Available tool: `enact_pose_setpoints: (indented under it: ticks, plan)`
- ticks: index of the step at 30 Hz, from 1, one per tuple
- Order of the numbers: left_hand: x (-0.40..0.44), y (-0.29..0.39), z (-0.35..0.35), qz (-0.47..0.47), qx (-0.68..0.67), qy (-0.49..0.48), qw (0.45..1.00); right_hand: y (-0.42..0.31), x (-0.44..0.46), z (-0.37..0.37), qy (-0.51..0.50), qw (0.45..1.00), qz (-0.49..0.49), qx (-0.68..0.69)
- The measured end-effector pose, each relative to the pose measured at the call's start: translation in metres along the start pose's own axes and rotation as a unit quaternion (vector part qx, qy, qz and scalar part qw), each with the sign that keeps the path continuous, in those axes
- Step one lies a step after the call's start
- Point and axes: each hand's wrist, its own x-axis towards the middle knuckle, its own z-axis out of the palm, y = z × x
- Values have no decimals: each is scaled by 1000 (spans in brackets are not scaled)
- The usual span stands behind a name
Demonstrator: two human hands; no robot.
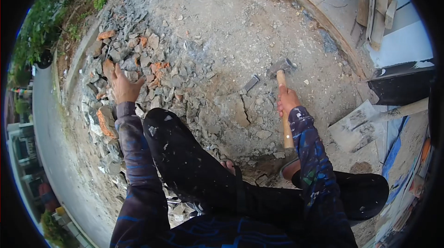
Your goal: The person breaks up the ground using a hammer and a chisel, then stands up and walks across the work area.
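My right hand (287,99) is wrapped round the wooden handle of a sledgehammer (283,78). The hammer's metal head rests on or just over the broken ground, away from me. Left of that head lies a short metal chisel (251,83), which neither hand touches. My left hand (125,86) is over the rubble pile (152,63) with its thumb spread away from the fingers. Its fingertips are beside a brownish chunk of rubble (108,68); whether they touch it I cannot tell. A larger orange-edged chunk (106,121) lies below that hand.
A cracked patch of concrete (242,111) lies in front of my feet. To the right are a flat shovel (358,125), a black container (400,86) and wooden planks (379,7). A road (51,123) runs along the left, beyond a low curb (78,58).
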Motion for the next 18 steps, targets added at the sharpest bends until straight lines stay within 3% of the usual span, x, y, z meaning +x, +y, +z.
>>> enact_pose_setpoints:
  ticks: [2, 4, 5, 6, 7, 9, 11, 13, 15, 18]
  plan:
    - [-21, 52, 20, 156, -109, -46, 981, 0, 1, -6, -6, 1000, 3, -7]
    - [-63, 123, 46, 189, -175, -262, 930, -3, 7, -9, -11, 999, 32, -10]
    - [-84, 140, 78, 260, -134, -363, 884, -5, 7, -11, -8, 1000, 27, -13]
    - [-104, 176, 74, 250, -44, -492, 833, -3, 5, -11, 4, 999, 30, -10]
    - [-124, 183, 107, 321, 14, -513, 796, -3, 3, -6, 8, 1000, 29, -8]
    - [-154, 198, 127, 323, 38, -473, 819, 0, 5, -3, 10, 1000, 23, -3]
    - [-167, 194, 157, 275, 19, -375, 885, 15, 22, -4, -21, 999, 29, 40]
    - [-169, 183, 204, 140, -79, -364, 917, 33, 43, -4, 7, 999, 26, 18]
    - [-143, 175, 159, 258, -4, -472, 843, 38, 45, 0, 14, 1000, 18, 16]
    - [-140, 159, 152, 260, -115, -486, 827, 39, 42, -3, 24, 1000, 3, 2]
